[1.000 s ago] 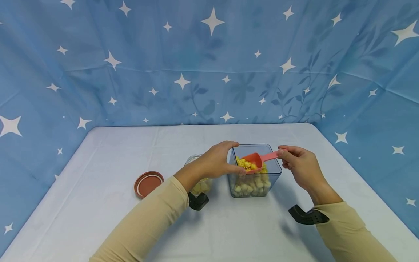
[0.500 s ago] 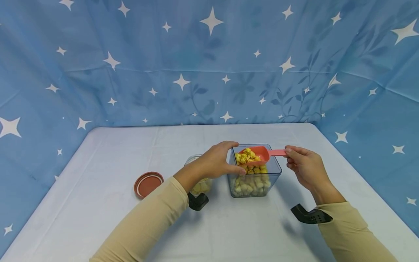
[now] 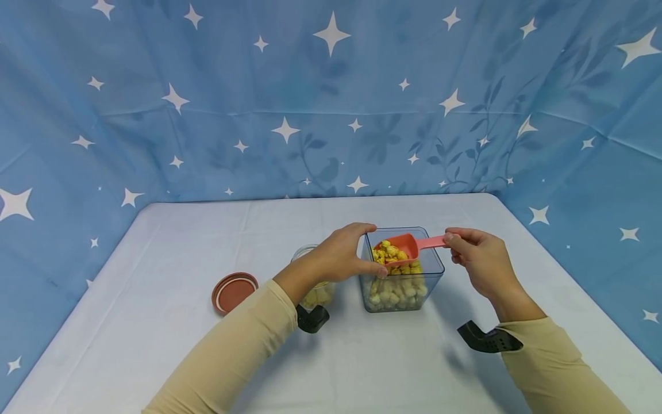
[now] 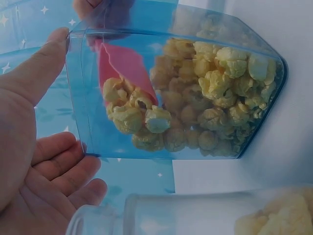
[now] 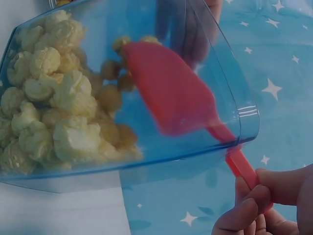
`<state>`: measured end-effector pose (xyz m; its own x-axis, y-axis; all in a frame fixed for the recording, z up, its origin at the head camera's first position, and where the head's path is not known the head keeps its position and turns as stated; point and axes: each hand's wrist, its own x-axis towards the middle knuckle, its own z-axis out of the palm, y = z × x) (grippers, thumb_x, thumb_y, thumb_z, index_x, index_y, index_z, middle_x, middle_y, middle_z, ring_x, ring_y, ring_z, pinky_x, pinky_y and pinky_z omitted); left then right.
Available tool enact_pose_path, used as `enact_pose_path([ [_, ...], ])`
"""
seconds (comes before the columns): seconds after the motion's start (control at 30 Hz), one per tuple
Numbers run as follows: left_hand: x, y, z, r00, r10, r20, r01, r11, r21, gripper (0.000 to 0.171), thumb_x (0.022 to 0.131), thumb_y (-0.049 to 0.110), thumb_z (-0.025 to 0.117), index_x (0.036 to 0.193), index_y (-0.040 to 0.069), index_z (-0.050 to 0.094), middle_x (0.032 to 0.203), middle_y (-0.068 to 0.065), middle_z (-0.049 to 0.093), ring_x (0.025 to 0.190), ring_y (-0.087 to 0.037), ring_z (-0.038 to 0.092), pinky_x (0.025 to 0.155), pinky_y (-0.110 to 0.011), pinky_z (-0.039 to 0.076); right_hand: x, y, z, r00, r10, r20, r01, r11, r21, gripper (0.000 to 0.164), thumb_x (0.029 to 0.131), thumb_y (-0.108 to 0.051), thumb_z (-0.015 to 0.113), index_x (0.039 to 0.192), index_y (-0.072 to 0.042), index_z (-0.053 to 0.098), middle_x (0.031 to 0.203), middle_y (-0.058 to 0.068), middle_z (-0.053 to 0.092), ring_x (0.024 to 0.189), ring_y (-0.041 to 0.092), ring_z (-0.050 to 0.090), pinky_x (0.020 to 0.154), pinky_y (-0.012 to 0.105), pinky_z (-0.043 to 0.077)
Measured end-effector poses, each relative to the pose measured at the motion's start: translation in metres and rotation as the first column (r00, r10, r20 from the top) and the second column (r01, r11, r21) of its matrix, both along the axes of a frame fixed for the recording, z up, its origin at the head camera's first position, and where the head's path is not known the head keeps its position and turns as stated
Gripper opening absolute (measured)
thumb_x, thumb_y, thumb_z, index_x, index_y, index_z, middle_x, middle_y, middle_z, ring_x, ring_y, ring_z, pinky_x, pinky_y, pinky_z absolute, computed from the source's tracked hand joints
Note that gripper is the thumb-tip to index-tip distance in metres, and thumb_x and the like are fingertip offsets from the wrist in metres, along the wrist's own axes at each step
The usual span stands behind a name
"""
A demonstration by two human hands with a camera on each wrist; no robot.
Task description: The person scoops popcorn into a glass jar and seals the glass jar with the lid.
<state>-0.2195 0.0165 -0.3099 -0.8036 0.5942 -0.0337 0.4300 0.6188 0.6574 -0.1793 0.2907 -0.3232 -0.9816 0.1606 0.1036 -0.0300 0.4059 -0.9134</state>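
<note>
A clear, bluish square container (image 3: 437, 273) stands on the table, partly filled with popcorn (image 4: 234, 83). My left hand (image 3: 341, 253) holds it at the rim, thumb on one side and fingers on the other. With thumb and fingertips my right hand (image 3: 481, 261) pinches the handle of a pink-red scoop (image 3: 408, 244). The scoop's bowl is inside the container, with yellow popcorn in it, above the rest of the popcorn. Through the wall, the right wrist view shows the underside of the scoop (image 5: 171, 93).
Left of the container a glass jar (image 3: 316, 296) with some pale popcorn stands open, partly hidden behind my left wrist. A round reddish-brown lid (image 3: 235, 293) lies farther left on the white-covered table (image 3: 351, 368). Behind hangs a blue curtain (image 3: 248, 86) with white stars.
The scoop first rose with popcorn and levelled out as my right hand drew back to the right, then dipped slightly and shifted left. My left hand has stayed at the rim.
</note>
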Motion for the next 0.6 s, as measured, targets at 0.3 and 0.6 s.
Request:
enact_pose_path([
  [0.3,0.0,-0.001,-0.001,1.0,-0.009,-0.001,0.009,1.0,0.011,0.09,0.085,0.045,0.08,0.156,0.012,0.036,0.158,-0.006,0.036,0.145,-0.024,0.031,0.115,-0.043,0.032,0.0,0.001,0.002,1.0,-0.005,-0.017,0.007,0.993,0.115,0.049,0.103,-0.029,0.058,0.131,0.011,0.058,0.092,0.002,0.067,0.076,0.016,0.055,0.066,0.019,0.05],
  [0.6,0.001,-0.001,-0.001,1.0,-0.007,-0.004,0.007,1.0,0.013,0.09,0.084,0.046,0.08,0.155,0.011,0.037,0.158,-0.005,0.036,0.144,-0.024,0.033,0.113,-0.044,0.035,0.003,0.007,0.017,0.998,0.031,-0.054,-0.015,0.959,0.283,0.05,0.1,-0.037,0.062,0.129,0.005,0.064,0.087,0.007,0.066,0.078,0.021,0.057,0.061,0.027,0.046],
])
